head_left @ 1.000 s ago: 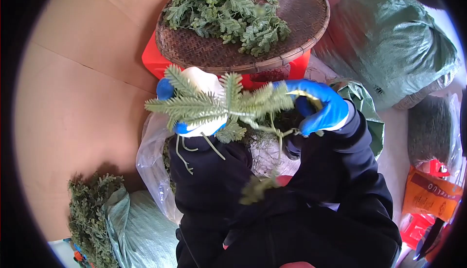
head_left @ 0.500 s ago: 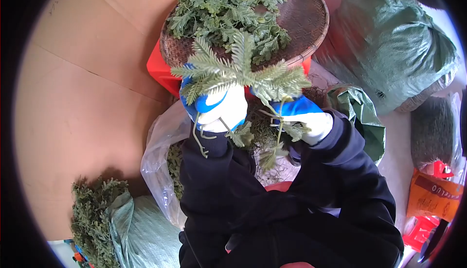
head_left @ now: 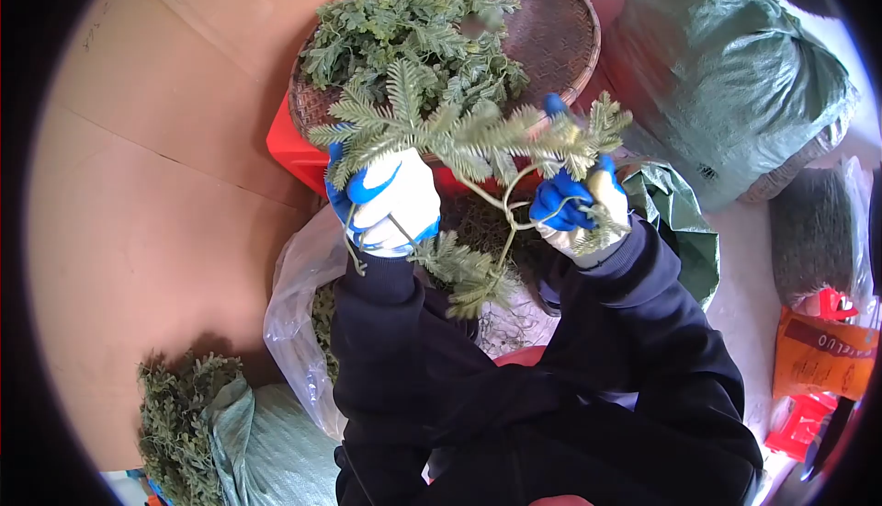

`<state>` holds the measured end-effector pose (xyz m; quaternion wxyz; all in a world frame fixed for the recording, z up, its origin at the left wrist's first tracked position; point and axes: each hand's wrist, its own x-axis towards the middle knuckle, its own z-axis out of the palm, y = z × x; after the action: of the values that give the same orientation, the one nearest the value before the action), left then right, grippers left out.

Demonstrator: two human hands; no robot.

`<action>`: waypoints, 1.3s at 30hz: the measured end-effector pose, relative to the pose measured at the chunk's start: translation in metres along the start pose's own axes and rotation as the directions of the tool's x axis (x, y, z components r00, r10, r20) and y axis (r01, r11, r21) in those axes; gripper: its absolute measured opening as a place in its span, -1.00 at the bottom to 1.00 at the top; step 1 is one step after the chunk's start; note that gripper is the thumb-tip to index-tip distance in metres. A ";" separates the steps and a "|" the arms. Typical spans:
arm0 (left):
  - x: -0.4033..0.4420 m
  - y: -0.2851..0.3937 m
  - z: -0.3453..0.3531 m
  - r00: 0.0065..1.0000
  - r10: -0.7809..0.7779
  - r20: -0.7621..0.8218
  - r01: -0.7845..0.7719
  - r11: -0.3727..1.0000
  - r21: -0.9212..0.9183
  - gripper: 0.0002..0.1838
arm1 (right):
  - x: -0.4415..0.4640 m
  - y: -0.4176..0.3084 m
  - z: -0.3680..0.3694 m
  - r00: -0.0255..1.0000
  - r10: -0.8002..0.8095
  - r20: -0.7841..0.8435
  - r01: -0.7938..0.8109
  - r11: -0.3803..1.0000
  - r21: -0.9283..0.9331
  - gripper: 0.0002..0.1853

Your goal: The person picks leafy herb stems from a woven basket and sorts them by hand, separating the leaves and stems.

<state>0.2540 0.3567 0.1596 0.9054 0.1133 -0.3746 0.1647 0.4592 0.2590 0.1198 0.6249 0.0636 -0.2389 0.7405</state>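
Note:
Both hands wear white gloves with blue-coated fingers. My left hand (head_left: 388, 201) is closed around stems of feathery green sprigs (head_left: 404, 106), whose leaves fan out above it and whose stem ends poke out below. My right hand (head_left: 583, 207) has its fingers curled on a branching green sprig (head_left: 507, 207), with a pale forked stem and leaves spreading over and below the hand. Leaves from the two hands overlap between them. Just beyond, a round woven tray (head_left: 556, 46) carries a heap of similar green sprigs (head_left: 413, 42).
The tray rests on a red stool (head_left: 292, 152). A clear plastic bag (head_left: 299, 308) of greenery lies at left, near a green sack (head_left: 276, 442) with sprigs spilling out. A large full green sack (head_left: 726, 92) and an open green bag (head_left: 684, 230) stand at right. Dark plant scraps (head_left: 482, 230) lie below.
My right hand has turned and shifted slightly, bringing its forked sprig up across toward the left hand. My left hand keeps its hold. The whole view has shifted slightly.

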 end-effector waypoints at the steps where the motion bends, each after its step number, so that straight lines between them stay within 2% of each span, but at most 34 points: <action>1: 0.002 0.000 0.002 0.998 0.023 -0.050 -0.022 1.000 0.019 -0.84 | 0.000 -0.002 0.003 0.998 -0.043 0.034 0.043 0.999 0.020 -0.66; 2: 0.002 0.001 0.006 0.994 0.047 -0.101 -0.044 0.998 0.039 -0.81 | 0.001 -0.004 0.005 0.994 -0.087 0.068 0.084 0.996 0.043 -0.65; 4: 0.001 0.000 0.010 0.975 0.091 -0.202 -0.079 0.995 0.064 -0.70 | 0.001 -0.007 0.008 0.995 -0.083 0.061 0.078 0.993 0.083 -0.61; 6: 0.001 -0.002 0.010 0.969 0.078 -0.236 -0.052 0.992 0.112 -0.63 | 0.002 -0.013 0.013 0.997 -0.042 0.066 0.038 0.998 0.048 -0.53; 7: 0.001 -0.002 0.010 0.965 0.071 -0.252 -0.038 0.990 0.135 -0.58 | 0.001 -0.013 0.015 0.997 -0.078 -0.023 0.078 0.996 0.039 -0.52; 9: 0.005 -0.004 0.014 0.950 0.137 -0.280 -0.098 0.984 0.150 -0.62 | -0.001 -0.011 0.019 0.969 -0.150 -0.198 0.155 0.988 0.010 -0.51; 10: 0.008 -0.005 0.016 0.941 0.169 -0.293 -0.127 0.979 0.157 -0.63 | 0.000 -0.012 0.017 0.964 -0.204 -0.170 0.207 0.978 0.000 -0.58; 11: 0.009 -0.003 0.016 0.937 0.194 -0.292 -0.137 0.970 0.202 -0.62 | -0.001 -0.018 0.009 0.982 -0.183 -0.050 0.186 0.981 0.060 -0.52; 13: 0.008 0.001 0.016 0.913 0.238 -0.330 -0.169 0.960 0.225 -0.61 | -0.001 -0.024 0.006 0.967 -0.249 -0.054 0.249 0.968 0.001 -0.54; 14: 0.007 0.006 0.013 0.908 0.247 -0.338 -0.159 0.950 0.268 -0.64 | -0.002 -0.027 0.004 0.968 -0.236 -0.089 0.243 0.968 0.069 -0.60; 17: 0.002 0.018 0.005 0.880 0.298 -0.369 -0.155 0.916 0.371 -0.70 | -0.007 -0.032 -0.003 0.974 -0.207 -0.091 0.210 0.978 0.019 -0.71; 18: -0.001 0.019 0.007 0.761 0.431 -0.485 -0.222 0.875 0.429 -0.62 | -0.006 -0.032 -0.001 0.982 -0.178 -0.069 0.183 0.981 0.070 -0.80; 21: -0.013 0.031 0.000 0.717 0.460 -0.524 -0.277 0.878 0.391 -0.65 | -0.006 -0.027 0.008 0.976 -0.160 -0.147 0.161 0.987 0.000 -0.82; 22: -0.014 0.033 0.001 0.702 0.483 -0.524 -0.295 0.866 0.404 -0.65 | -0.010 -0.029 0.004 0.978 -0.078 -0.194 0.080 0.997 0.005 -0.79; 26: -0.021 0.039 0.001 0.668 0.541 -0.512 -0.338 0.833 0.438 -0.63 | -0.008 -0.017 0.020 0.974 -0.057 -0.220 0.033 0.993 -0.110 -0.79; 29: -0.017 0.038 0.006 0.648 0.561 -0.515 -0.367 0.823 0.434 -0.59 | -0.009 -0.010 0.019 0.993 0.005 -0.122 -0.021 0.992 -0.127 -0.76; 30: -0.017 0.038 0.006 0.631 0.578 -0.518 -0.388 0.813 0.434 -0.59 | -0.009 -0.012 0.023 0.987 0.082 -0.141 -0.102 0.984 -0.143 -0.71; 32: -0.022 0.045 0.004 0.608 0.597 -0.523 -0.405 0.800 0.443 -0.60 | -0.008 -0.009 0.024 0.986 0.087 -0.145 -0.127 0.948 -0.292 -0.68; 35: -0.024 0.045 0.005 0.587 0.646 -0.489 -0.381 0.753 0.537 -0.63 | -0.006 -0.005 0.023 0.990 0.129 0.058 -0.101 0.935 -0.341 -0.65; 36: -0.022 0.047 0.009 0.495 0.703 -0.511 -0.464 0.711 0.529 -0.65 | -0.005 -0.007 0.008 0.940 0.178 0.290 -0.126 0.974 -0.186 -0.65; 37: -0.022 0.053 0.016 0.396 0.748 -0.533 -0.542 0.659 0.521 -0.67 | 0.001 -0.014 0.001 0.824 0.159 0.544 -0.108 0.986 -0.125 -0.65; 38: -0.052 0.083 0.014 0.563 0.745 -0.359 -0.554 0.662 0.506 -0.72 | 0.007 -0.020 -0.006 0.644 0.129 0.754 -0.125 0.990 -0.062 -0.62; 39: -0.094 0.122 0.019 0.499 0.811 -0.305 -0.548 0.568 0.615 -0.70 | 0.009 -0.027 -0.013 0.560 0.124 0.819 -0.130 0.990 -0.061 -0.61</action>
<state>0.1325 0.4423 0.1153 0.7736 0.0985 -0.0575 0.6234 0.4860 0.2751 0.1194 0.3879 0.3841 -0.5028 0.6703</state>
